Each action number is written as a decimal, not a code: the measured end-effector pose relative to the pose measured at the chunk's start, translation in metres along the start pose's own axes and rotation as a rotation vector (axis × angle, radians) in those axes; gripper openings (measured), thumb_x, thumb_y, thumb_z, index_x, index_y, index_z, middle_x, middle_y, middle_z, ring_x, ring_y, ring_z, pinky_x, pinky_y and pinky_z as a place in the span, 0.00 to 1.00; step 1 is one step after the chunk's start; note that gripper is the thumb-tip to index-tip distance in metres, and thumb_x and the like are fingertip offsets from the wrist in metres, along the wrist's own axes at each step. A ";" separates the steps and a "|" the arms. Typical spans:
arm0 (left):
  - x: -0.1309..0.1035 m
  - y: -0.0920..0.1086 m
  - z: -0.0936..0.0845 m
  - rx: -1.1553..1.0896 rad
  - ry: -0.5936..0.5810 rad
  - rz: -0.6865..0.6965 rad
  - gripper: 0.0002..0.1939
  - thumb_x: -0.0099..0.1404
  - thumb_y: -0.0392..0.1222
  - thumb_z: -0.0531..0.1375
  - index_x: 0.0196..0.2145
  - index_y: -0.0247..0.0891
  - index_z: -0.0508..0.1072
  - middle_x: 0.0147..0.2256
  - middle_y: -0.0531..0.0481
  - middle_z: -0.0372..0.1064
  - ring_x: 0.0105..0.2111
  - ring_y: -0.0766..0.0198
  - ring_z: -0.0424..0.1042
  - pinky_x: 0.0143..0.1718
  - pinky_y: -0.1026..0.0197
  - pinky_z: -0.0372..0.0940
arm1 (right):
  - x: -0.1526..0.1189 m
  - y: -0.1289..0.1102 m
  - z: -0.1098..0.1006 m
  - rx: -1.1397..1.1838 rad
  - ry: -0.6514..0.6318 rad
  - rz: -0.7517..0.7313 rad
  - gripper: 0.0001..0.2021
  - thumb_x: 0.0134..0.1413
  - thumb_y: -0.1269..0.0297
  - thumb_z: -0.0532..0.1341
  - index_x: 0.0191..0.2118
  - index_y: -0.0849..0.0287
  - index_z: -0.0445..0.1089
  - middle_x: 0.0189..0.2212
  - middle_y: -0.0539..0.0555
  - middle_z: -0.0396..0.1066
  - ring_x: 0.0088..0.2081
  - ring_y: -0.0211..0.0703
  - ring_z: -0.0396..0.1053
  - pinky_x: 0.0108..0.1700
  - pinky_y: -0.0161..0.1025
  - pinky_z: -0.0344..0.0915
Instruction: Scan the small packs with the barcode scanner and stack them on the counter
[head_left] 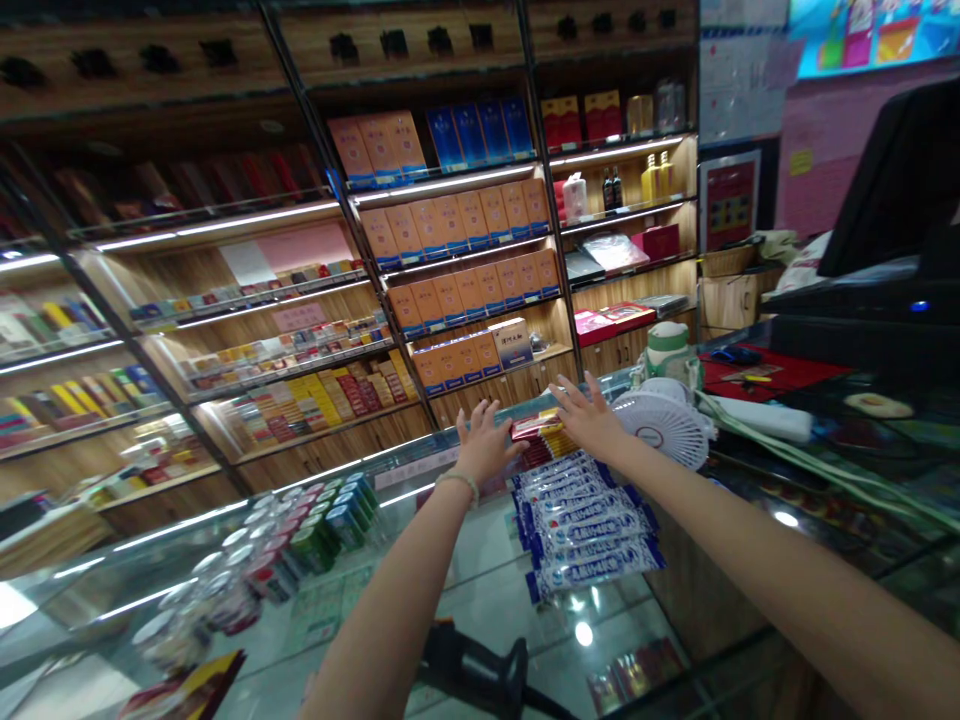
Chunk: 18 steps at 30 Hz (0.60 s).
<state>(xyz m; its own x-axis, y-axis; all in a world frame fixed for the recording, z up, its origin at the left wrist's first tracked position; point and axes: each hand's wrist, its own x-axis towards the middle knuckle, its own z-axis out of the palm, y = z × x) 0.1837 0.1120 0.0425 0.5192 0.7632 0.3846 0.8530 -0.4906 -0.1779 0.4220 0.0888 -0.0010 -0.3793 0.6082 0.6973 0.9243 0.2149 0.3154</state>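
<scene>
Red packet lies between left hand and right hand.

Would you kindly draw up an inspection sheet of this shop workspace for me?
Surface: glass counter, showing light reflections.
Job's things: red packet between the hands; blue-and-white packets overlapping in a row nearer the camera.
Clutter: cans, black device, fan.
Hands: left hand and right hand at the red packet's opposite ends, fingers spread; grip unclear.
Cables: pale cables at right; black cord from the device.
Surroundings: stocked shelves behind; monitor at right.
</scene>
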 end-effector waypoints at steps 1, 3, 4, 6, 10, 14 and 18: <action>0.000 0.000 -0.001 -0.011 -0.001 -0.004 0.27 0.68 0.65 0.54 0.54 0.48 0.75 0.69 0.40 0.53 0.71 0.44 0.45 0.68 0.28 0.34 | -0.002 0.000 0.000 -0.013 0.006 -0.009 0.14 0.60 0.70 0.58 0.48 0.60 0.78 0.68 0.60 0.60 0.72 0.58 0.48 0.72 0.66 0.19; 0.000 0.000 -0.002 -0.029 -0.009 -0.018 0.28 0.67 0.66 0.55 0.54 0.48 0.75 0.70 0.40 0.53 0.71 0.43 0.45 0.68 0.28 0.35 | -0.004 -0.001 0.000 -0.030 0.016 -0.013 0.14 0.61 0.69 0.58 0.49 0.60 0.77 0.68 0.60 0.60 0.72 0.57 0.48 0.72 0.66 0.18; 0.000 0.000 -0.003 -0.033 -0.015 -0.021 0.28 0.67 0.67 0.55 0.54 0.47 0.75 0.70 0.39 0.53 0.71 0.43 0.45 0.68 0.27 0.35 | -0.005 -0.001 -0.001 -0.032 0.020 -0.010 0.14 0.61 0.69 0.58 0.49 0.60 0.77 0.68 0.60 0.60 0.72 0.57 0.48 0.72 0.66 0.18; 0.001 -0.001 -0.003 -0.031 -0.030 -0.019 0.29 0.67 0.67 0.55 0.55 0.47 0.74 0.70 0.39 0.52 0.71 0.42 0.45 0.67 0.27 0.35 | -0.007 -0.002 -0.001 -0.023 0.026 -0.001 0.14 0.61 0.68 0.58 0.49 0.60 0.77 0.68 0.59 0.60 0.72 0.57 0.48 0.72 0.67 0.19; 0.002 0.000 -0.002 -0.030 -0.065 -0.018 0.30 0.67 0.66 0.55 0.57 0.46 0.73 0.70 0.38 0.51 0.71 0.43 0.44 0.67 0.26 0.34 | -0.008 -0.003 -0.003 0.000 0.025 0.021 0.14 0.59 0.68 0.60 0.49 0.59 0.77 0.68 0.59 0.60 0.72 0.58 0.48 0.72 0.67 0.19; 0.002 0.002 -0.005 -0.038 -0.072 -0.016 0.29 0.65 0.65 0.59 0.55 0.45 0.74 0.71 0.38 0.47 0.71 0.42 0.44 0.67 0.26 0.35 | -0.010 -0.004 -0.007 -0.006 0.020 0.026 0.15 0.59 0.69 0.59 0.50 0.60 0.76 0.68 0.59 0.60 0.72 0.58 0.48 0.72 0.67 0.20; 0.001 0.001 -0.015 -0.065 -0.069 -0.019 0.29 0.60 0.64 0.64 0.53 0.44 0.75 0.72 0.38 0.44 0.71 0.40 0.42 0.67 0.25 0.35 | -0.011 -0.006 -0.016 -0.021 0.046 0.024 0.16 0.60 0.69 0.59 0.52 0.60 0.75 0.69 0.60 0.59 0.72 0.57 0.48 0.72 0.67 0.21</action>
<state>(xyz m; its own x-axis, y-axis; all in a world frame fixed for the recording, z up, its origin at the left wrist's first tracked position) 0.1842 0.1066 0.0561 0.5076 0.7984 0.3239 0.8585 -0.5007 -0.1110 0.4200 0.0688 -0.0004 -0.3586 0.5772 0.7336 0.9324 0.1844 0.3107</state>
